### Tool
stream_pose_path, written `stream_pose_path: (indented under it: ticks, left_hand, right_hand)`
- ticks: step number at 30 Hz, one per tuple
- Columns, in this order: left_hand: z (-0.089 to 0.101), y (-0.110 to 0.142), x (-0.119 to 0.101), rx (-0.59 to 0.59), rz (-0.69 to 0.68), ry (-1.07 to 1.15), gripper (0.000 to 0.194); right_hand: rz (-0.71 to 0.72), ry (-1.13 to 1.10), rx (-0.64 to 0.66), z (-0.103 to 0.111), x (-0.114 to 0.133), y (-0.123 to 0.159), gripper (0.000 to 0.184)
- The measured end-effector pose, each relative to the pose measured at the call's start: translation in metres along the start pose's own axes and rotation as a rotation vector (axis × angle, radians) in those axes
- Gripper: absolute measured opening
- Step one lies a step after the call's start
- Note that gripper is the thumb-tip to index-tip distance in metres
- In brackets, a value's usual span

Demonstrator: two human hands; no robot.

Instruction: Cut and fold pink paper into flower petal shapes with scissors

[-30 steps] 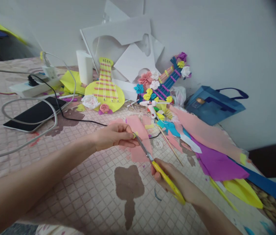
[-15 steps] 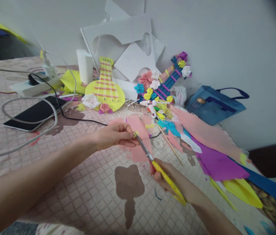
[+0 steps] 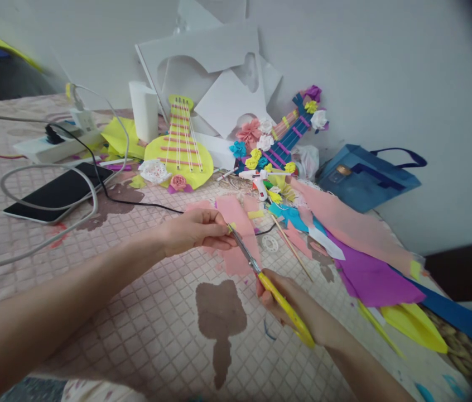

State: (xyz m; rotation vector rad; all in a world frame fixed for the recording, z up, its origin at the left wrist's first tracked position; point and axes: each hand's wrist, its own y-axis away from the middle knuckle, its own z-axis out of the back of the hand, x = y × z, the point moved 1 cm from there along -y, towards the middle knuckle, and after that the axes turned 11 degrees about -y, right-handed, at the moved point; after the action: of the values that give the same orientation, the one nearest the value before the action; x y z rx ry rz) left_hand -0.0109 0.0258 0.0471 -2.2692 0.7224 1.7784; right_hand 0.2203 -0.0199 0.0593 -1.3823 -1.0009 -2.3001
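Observation:
My right hand [image 3: 282, 296] is closed around the yellow handles of a pair of scissors [image 3: 280, 298]. The blades point up and left, their tips at the fingers of my left hand [image 3: 198, 230]. Between thumb and fingertips, my left hand pinches a small yellow piece of paper [image 3: 231, 227]; most of it is hidden by the fingers and blades. Beneath both hands, pink crepe paper [image 3: 238, 262] lies flat on the quilted tablecloth [image 3: 148, 329].
Behind stand a yellow paper guitar [image 3: 179, 159] and a blue one [image 3: 286, 145] with paper flowers. A glue gun [image 3: 260, 184] lies before them. A tablet [image 3: 58, 192], cables and a power strip [image 3: 52, 145] are left. Purple paper [image 3: 376, 279] and a blue bag [image 3: 367, 178] are right.
Almost nothing differs. The scissors' handles have shifted very slightly up and left, and the view has moved a little; both hands keep their hold.

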Motion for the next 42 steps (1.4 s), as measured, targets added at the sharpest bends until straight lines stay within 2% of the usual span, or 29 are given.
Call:
stream_pose_path:
  ticks: [8, 16, 20, 27, 37, 42]
  left_hand:
    - [-0.002, 0.000, 0.000, 0.015, 0.002, 0.013, 0.020]
    - [-0.003, 0.001, -0.002, -0.015, 0.039, -0.004, 0.022]
    - [-0.002, 0.000, -0.002, -0.014, 0.047, -0.009, 0.022]
    - [-0.001, 0.000, -0.001, 0.024, 0.033, -0.012, 0.021]
    - [0.000, 0.000, 0.001, 0.032, 0.035, 0.000, 0.019]
    - [0.002, -0.004, 0.006, 0.040, 0.088, 0.023, 0.019]
  right_hand:
    - [0.072, 0.121, -0.003, 0.002, -0.004, -0.001, 0.037]
    - [-0.025, 0.013, 0.008, 0.000, -0.001, 0.001, 0.036]
    - [-0.029, -0.044, 0.008, 0.001, -0.004, -0.001, 0.033]
    - [0.008, 0.043, 0.005, 0.003, -0.011, -0.003, 0.033]
    - [-0.024, -0.047, -0.007, 0.000, -0.009, -0.004, 0.028]
    - [-0.019, 0.071, -0.047, 0.001, -0.015, -0.005, 0.021]
